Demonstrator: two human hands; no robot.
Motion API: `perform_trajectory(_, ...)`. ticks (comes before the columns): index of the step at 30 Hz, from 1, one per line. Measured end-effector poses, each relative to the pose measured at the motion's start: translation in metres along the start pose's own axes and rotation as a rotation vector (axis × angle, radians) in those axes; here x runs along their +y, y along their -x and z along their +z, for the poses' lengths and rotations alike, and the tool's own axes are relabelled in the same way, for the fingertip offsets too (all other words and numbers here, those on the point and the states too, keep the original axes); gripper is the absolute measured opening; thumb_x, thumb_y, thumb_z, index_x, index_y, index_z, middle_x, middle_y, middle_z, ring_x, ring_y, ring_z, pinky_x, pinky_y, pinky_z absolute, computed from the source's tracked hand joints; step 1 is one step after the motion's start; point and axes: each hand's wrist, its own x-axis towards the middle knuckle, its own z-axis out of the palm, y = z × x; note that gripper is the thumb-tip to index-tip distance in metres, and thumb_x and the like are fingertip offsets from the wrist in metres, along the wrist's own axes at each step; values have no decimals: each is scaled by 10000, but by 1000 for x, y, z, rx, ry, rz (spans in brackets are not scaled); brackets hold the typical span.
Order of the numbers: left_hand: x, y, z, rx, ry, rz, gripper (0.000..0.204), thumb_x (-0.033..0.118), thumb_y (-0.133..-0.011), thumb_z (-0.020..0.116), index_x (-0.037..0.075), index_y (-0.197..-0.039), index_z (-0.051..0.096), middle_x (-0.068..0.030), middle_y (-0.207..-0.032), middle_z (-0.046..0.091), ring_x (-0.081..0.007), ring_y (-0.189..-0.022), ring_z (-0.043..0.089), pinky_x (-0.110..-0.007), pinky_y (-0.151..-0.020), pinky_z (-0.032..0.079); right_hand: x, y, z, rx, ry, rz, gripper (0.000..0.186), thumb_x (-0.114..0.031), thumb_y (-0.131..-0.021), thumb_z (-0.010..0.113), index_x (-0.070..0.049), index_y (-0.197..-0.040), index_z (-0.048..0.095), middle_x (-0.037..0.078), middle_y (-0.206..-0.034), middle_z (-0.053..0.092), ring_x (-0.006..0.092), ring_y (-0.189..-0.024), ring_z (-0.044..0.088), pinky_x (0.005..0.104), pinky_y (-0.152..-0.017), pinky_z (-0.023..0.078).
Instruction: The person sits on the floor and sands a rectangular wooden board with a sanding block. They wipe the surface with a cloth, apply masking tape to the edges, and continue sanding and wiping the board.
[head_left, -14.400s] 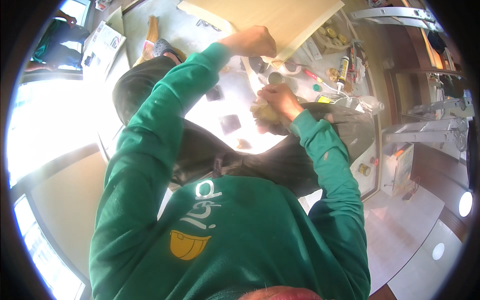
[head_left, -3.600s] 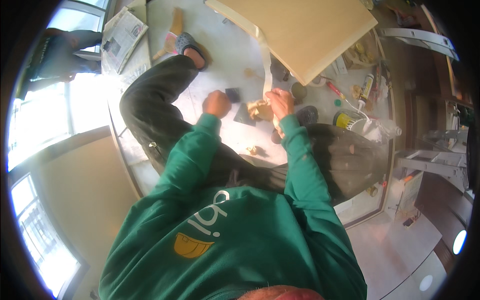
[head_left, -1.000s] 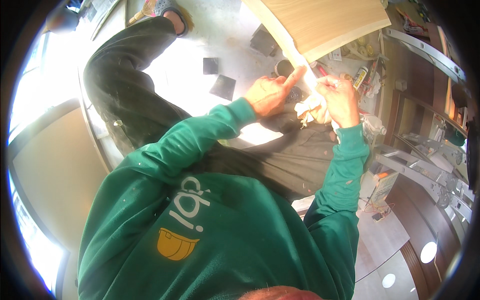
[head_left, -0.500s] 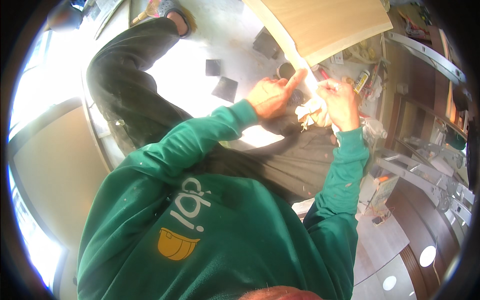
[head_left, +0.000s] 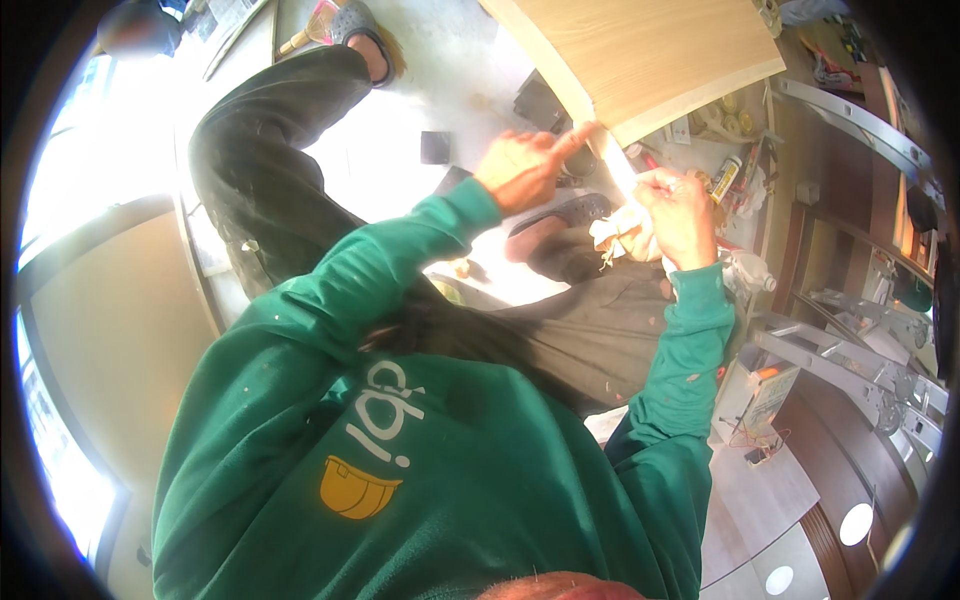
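Note:
A pale wooden board (head_left: pixel 660 60) has a light strip (head_left: pixel 616 158) along its left edge, extending down past the corner. My left hand (head_left: pixel 522 170) has its index finger stretched out, touching the strip near that corner. My right hand (head_left: pixel 682 215) pinches the strip's lower part, with crumpled pale paper or tape (head_left: pixel 618 236) bunched just left of and below the fingers.
My bent leg (head_left: pixel 260 150) and a dark square piece (head_left: pixel 435 147) are left of my hands. A broom (head_left: pixel 300 38) lies at the top left, near a blurred person (head_left: pixel 138 35). Right are a caulk tube (head_left: pixel 726 178), several small items and aluminium ladders (head_left: pixel 860 130).
Over the last second my left hand has moved slightly up and left, its fingertip still at the strip, uncovering a clog below. Earlier, both hands were lower and the board farther from my left hand.

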Motion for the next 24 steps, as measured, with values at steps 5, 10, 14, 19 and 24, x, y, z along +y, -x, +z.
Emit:
perform_trajectory(5, -43, -24, -26, -41, -170, -167, 843, 38, -762, 567, 232, -1552, 346, -122, -765, 647, -297, -584, 642, -422, -538, 533, -2, 0, -2, -4, 20, -3, 154, -135, -857, 671, -5, -914, 733, 87, -673, 695, 146, -586, 666, 305, -562, 517)
perform_trajectory(10, -42, -19, -19, 48, -141, -149, 813, 24, -751, 541, 162, -1535, 377, -128, -768, 647, -266, -565, 613, -419, -502, 509, -2, -4, -2, -33, 45, 39, 153, -65, -860, 645, 51, -937, 711, 45, -758, 692, 83, -683, 614, 252, -635, 492)
perform_trajectory(14, -3, 2, 2, 27, -5, 46, 838, 47, -742, 575, 219, -1539, 380, -76, -737, 610, -280, -583, 621, -415, -553, 551, -1, -6, -3, -6, 106, 27, 173, -101, -833, 645, 31, -916, 720, 76, -745, 699, 134, -683, 646, 286, -651, 508)
perform_trajectory(19, -31, -17, -22, -27, -168, -58, 793, 77, -778, 567, 300, -1522, 408, -81, -743, 620, -262, -591, 628, -407, -563, 537, 3, -5, -1, 29, 89, 1, 202, -183, -799, 657, -20, -883, 740, 120, -707, 699, 220, -667, 692, 344, -649, 526)
perform_trajectory(24, -93, -49, -54, 30, -239, -229, 761, 85, -799, 546, 324, -1510, 418, -111, -788, 662, -291, -671, 668, -412, -590, 531, 4, -6, -2, 14, 63, -42, 207, -185, -798, 652, -16, -882, 737, 134, -713, 699, 227, -678, 695, 346, -652, 527)
